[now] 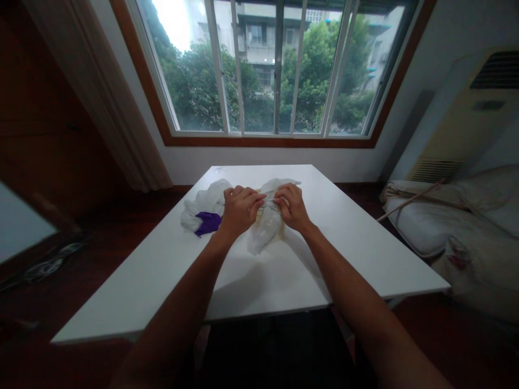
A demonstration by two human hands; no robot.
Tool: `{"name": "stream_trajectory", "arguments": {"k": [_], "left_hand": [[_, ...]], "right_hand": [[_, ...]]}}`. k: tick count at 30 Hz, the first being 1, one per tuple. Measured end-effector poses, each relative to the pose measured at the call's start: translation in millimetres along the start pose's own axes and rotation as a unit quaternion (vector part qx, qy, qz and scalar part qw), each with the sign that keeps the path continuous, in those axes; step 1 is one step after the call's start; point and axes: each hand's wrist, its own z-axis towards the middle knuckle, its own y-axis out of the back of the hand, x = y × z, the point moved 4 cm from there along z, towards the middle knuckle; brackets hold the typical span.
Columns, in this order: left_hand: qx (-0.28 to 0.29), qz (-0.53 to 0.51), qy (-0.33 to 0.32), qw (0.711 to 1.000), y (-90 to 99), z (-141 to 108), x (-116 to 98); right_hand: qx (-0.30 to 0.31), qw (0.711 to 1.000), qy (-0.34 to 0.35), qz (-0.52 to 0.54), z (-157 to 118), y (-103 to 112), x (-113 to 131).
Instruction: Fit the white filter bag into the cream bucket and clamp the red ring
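Note:
A thin, whitish plastic bag (265,229) lies crumpled near the middle of the white table (357,243). My left hand (242,208) pinches its upper part from the left, thumb and fingers pressed together. From the right, my right hand (291,205) grips the same bag close by, with a small gap between the two hands. Something pale yellowish shows at the bag's edges; what it is cannot be made out. Left of my left hand lie more crumpled white bags (206,200), with a purple piece (208,222) at their front.
Beyond the table is a wall with a wood-framed window (270,141). A curtain (117,108) hangs at the left. On the right stand an air conditioner (446,119) and covered, bulky things (425,216) with a thin stick across them.

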Motion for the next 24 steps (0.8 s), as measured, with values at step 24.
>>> {"name": "stream_trajectory", "arguments": {"k": [24], "left_hand": [[-0.118, -0.301, 0.25, 0.913, -13.5, -8, 39]], "right_hand": [[-0.037, 0.997, -0.06, -0.018, -2, 5, -14]]}}
